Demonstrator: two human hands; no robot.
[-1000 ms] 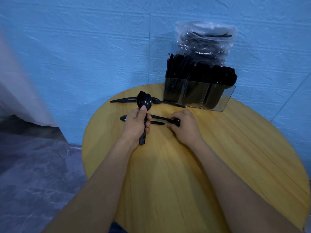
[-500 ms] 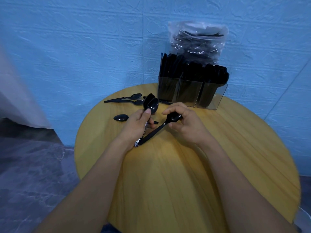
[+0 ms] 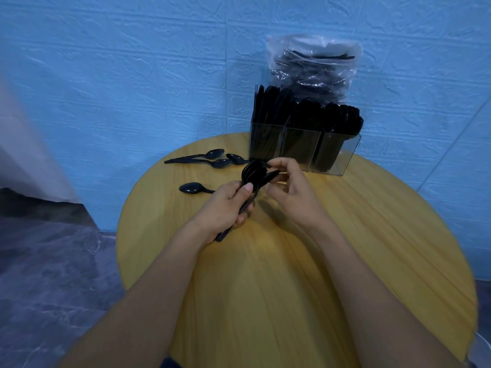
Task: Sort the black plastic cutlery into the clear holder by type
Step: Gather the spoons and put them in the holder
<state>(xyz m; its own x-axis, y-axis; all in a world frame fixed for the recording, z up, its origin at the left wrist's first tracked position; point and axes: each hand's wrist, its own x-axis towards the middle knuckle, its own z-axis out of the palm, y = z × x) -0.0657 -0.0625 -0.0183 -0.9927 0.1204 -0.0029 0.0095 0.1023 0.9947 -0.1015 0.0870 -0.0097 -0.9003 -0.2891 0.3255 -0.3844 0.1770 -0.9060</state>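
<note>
Frame centre: left hand (image 3: 225, 205) grips a stack of spoons (image 3: 255, 175) by the handles, bowls up, thumb on top. Right hand (image 3: 289, 189) pinches the stack's top spoon at the bowl end; hands close together. Holder (image 3: 305, 150) at upper right on the table (image 3: 345, 261), three compartments full of black cutlery. Bag (image 3: 313, 65) behind it. Loose spoons: three (image 3: 212, 159) left of holder, one (image 3: 191, 188) beside left hand.

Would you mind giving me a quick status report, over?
Left hand grips spoon stack; right hand pinches the top bowl. Four loose spoons on table. Path to clear holder open.
</note>
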